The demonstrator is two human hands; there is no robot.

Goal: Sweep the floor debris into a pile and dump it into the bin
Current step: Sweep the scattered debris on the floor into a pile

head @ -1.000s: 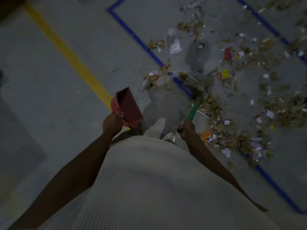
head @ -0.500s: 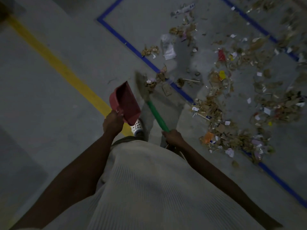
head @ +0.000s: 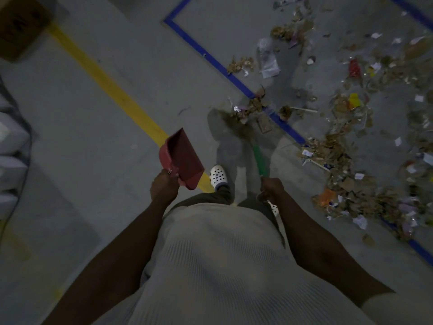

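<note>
— Grey concrete floor point(head: 82, 102), seen from above in dim light. What lies toward its left edge?
— At the top left corner sits a brown cardboard box point(head: 21, 24). A yellow tape line point(head: 105, 83) runs diagonally down to the middle. There the left hand point(head: 164, 185) grips the handle of a red plastic dustpan point(head: 181, 158), held up and tilted.
— And further right?
— A white perforated clog point(head: 218, 175), then the right hand point(head: 271, 187), curled round a green-handled broom point(head: 259, 158). Its blurred bristles touch paper and cardboard debris point(head: 332, 148), scattered across a blue tape line point(head: 212, 59) toward the right edge.
</note>
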